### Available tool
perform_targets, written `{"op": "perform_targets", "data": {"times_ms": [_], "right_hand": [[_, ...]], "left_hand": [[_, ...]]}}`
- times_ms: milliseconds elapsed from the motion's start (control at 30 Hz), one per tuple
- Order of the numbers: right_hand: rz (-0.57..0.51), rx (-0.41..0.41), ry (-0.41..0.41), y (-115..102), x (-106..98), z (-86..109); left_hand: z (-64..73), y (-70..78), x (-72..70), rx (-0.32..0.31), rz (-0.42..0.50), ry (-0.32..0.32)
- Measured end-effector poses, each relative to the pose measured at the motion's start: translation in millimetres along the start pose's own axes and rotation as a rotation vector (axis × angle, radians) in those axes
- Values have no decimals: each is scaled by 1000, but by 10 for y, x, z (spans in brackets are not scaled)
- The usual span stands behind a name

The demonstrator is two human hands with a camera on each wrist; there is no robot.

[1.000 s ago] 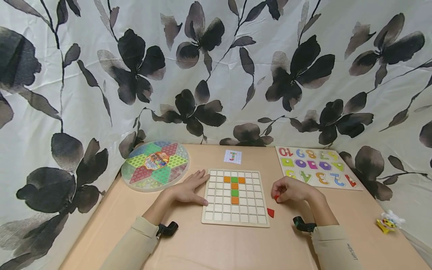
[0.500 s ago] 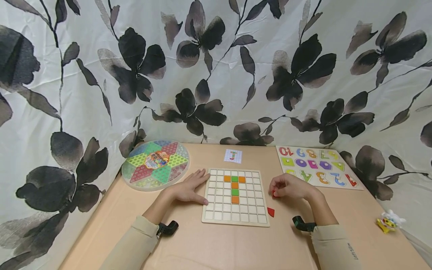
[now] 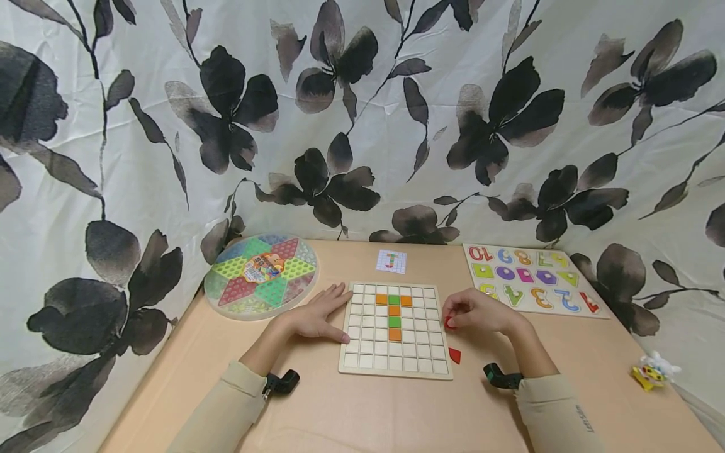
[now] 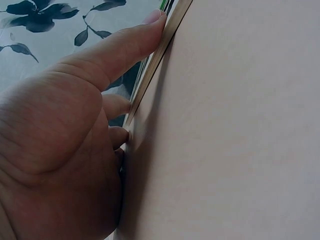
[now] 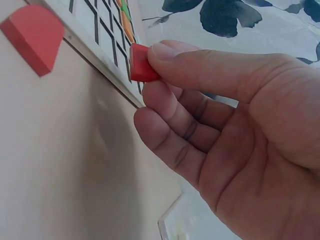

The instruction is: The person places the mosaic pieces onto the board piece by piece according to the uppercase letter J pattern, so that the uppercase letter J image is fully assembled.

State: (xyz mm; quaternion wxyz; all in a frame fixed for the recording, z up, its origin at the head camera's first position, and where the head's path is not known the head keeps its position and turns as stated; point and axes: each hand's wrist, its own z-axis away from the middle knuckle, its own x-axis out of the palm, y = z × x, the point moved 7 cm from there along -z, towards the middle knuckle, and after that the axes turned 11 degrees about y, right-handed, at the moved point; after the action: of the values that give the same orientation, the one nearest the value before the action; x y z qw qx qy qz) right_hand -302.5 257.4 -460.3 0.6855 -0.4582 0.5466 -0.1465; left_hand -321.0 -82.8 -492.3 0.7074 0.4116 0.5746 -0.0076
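Observation:
A wooden grid board (image 3: 362, 364) lies on the table, with orange and green square tiles (image 3: 394, 311) set in a T shape in its cells. My left hand (image 3: 313, 317) rests at the board's left edge, fingers spread and straight, the thumb touching the rim (image 4: 167, 37). Between thumb and fingers, my right hand (image 3: 480, 311) pinches a small red block (image 5: 142, 62), held just above the board's right edge. A second red block (image 3: 454, 356), with one rounded side, lies on the table by the board's lower right edge.
Behind the board lies a small card (image 3: 391, 262) printed with a coloured J-like pattern. A round star-patterned game board (image 3: 260, 277) is at the back left, a number puzzle board (image 3: 527, 277) at the back right. A small yellow-and-white toy (image 3: 651, 372) sits far right.
My right hand has moved left with the red block, up to the grid board's right edge. The left hand and the tiles stay as they were.

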Motion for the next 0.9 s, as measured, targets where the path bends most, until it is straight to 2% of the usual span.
{"op": "perform_targets", "data": {"times_ms": [133,467,900], "right_hand": [[-18,-13,4,-19,41,-41],[-19,-35,102,-214,96,-165],[-36,-69,137,-308,227,-258]], "left_hand": [[2,2,-2,5,0,1],[7,-6,9,-2,-9,-7],[3,1,1,2,-10,-8]]}}
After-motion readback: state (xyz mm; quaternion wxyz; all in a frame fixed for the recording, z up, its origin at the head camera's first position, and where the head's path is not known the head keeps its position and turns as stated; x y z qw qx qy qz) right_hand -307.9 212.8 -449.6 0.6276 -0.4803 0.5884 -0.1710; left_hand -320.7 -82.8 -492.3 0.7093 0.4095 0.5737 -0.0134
